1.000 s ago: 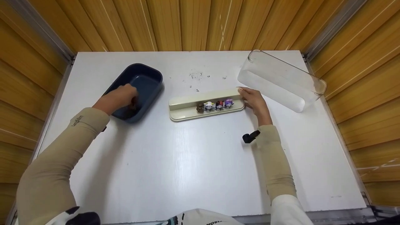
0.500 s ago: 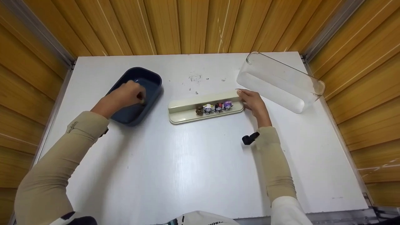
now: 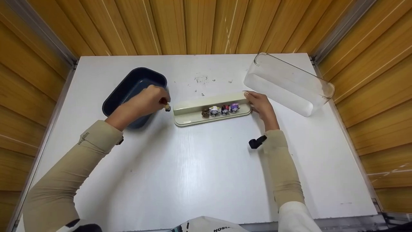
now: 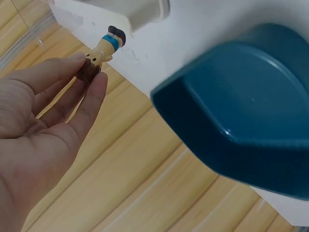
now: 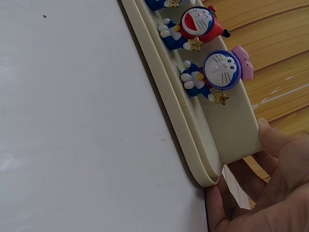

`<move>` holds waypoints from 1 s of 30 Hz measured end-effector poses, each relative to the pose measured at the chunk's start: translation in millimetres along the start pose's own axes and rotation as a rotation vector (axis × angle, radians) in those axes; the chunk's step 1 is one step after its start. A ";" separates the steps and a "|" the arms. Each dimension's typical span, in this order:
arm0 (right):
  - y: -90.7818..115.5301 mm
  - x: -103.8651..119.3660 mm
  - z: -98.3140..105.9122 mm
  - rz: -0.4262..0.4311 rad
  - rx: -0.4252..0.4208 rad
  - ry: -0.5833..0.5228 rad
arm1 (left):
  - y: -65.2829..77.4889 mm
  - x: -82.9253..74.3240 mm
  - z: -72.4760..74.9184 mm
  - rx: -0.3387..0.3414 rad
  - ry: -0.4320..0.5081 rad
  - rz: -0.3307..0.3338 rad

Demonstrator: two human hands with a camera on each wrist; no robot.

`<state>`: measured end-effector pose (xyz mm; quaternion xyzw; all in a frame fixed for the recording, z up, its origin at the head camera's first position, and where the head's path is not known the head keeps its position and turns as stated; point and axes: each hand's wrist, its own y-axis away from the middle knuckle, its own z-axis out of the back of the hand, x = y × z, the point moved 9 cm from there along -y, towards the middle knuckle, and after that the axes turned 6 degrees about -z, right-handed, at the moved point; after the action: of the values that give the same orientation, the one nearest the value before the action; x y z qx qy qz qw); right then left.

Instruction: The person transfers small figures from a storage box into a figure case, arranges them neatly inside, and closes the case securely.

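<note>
My left hand [image 3: 148, 99] is just past the right rim of the dark blue bin [image 3: 109, 100], left of a long cream tray [image 3: 190, 121]. Thumb and fingertips pinch a small toy figurine [image 4: 102, 52] by its brown head, its blue shorts and dark shoes pointing outward. At the tray's other end, my right hand [image 3: 263, 106] grips the corner, thumb on the raised back wall. In a row on the tray sit a brown figurine [image 3: 205, 112], a white one [image 3: 214, 111], a red-and-black Doraemon figurine [image 5: 198, 21] and a purple-hooded one [image 5: 221, 72].
At the back right of the white table [image 3: 206, 177] lies a clear plastic box [image 3: 286, 82]. Wood-patterned walls [image 3: 199, 25] enclose the table's back and sides. The blue bin's visible inside shows a bare floor; my left arm covers part of it.
My left hand has risen out of the blue bin and moved right toward the tray, carrying the pinched figurine. The right hand, tray and seated figurines stay in place.
</note>
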<state>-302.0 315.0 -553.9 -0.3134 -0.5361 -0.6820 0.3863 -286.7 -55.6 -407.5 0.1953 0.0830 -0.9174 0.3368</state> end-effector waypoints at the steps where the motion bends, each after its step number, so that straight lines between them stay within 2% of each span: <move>1: 0.0 0.1 -0.7 0.005 0.000 0.004 | -0.6 -3.7 -1.1 -0.013 0.002 -0.017; 7: 0.6 0.0 -1.3 0.025 -0.007 0.022 | -6.3 -21.8 -8.6 -0.091 0.010 -0.100; 10: 0.7 -0.5 -0.6 0.024 -0.009 0.014 | -10.4 -30.6 -14.4 -0.124 0.007 -0.108; 17: -0.6 -5.0 1.1 -0.016 -0.010 0.019 | -19.6 -47.5 -32.9 -0.151 -0.001 -0.109; 22: -2.0 -2.9 1.5 -0.018 -0.023 0.022 | -25.3 -51.3 -42.2 -0.203 0.021 -0.112; 30: -1.1 -2.0 0.6 -0.005 -0.014 0.016 | -38.5 -46.9 -62.9 -0.224 0.046 -0.091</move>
<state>-302.0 316.1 -556.0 -0.3092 -0.5290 -0.6893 0.3866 -260.0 18.9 -444.6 0.1736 0.2016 -0.9120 0.3123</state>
